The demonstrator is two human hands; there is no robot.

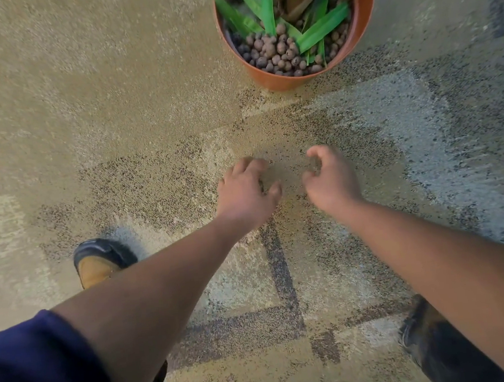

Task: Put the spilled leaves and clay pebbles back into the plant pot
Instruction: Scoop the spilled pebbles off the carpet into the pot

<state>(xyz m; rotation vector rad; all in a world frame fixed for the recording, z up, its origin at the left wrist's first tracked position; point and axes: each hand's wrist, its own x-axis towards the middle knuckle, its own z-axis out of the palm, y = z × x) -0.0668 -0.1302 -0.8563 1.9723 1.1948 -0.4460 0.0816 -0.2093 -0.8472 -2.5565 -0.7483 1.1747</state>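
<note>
A terracotta plant pot (365, 22) stands on the carpet at the top of the view. It holds brown clay pebbles (277, 53) and green leaves (321, 28). My left hand (246, 191) and my right hand (329, 180) hover side by side over the carpet below the pot, well short of it. Both have curled, parted fingers. I see nothing held in either hand. No loose pebbles or leaves show on the carpet around the hands.
Patterned beige, grey and dark carpet (112, 96) covers the whole floor. A tan and black shoe (100, 261) rests at lower left. A dark trouser leg (438, 348) shows at lower right.
</note>
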